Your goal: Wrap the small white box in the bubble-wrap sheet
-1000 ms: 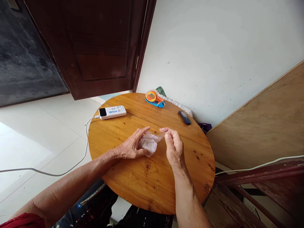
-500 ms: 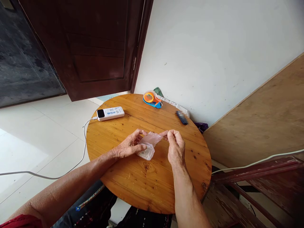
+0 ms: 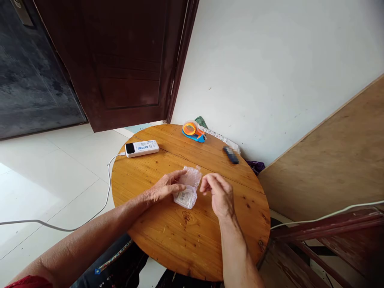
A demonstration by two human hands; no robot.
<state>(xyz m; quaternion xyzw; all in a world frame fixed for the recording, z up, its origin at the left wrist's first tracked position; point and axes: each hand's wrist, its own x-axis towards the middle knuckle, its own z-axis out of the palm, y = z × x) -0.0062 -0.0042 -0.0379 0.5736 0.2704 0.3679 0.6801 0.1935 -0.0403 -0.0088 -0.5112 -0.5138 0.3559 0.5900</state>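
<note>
At frame centre on the round wooden table (image 3: pixel 192 240), whose near half lies bare toward the lower rim, the left hand (image 3: pixel 162 190) presses loosely spread fingers on the bubble-wrap packet (image 3: pixel 188 191), while the right hand (image 3: pixel 217 193), half curled and holding nothing, hovers just beside it.

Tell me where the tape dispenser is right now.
The orange and blue tape dispenser sits at the far edge of the round wooden table, near the white wall, beyond both hands and right of the white power bank.
</note>
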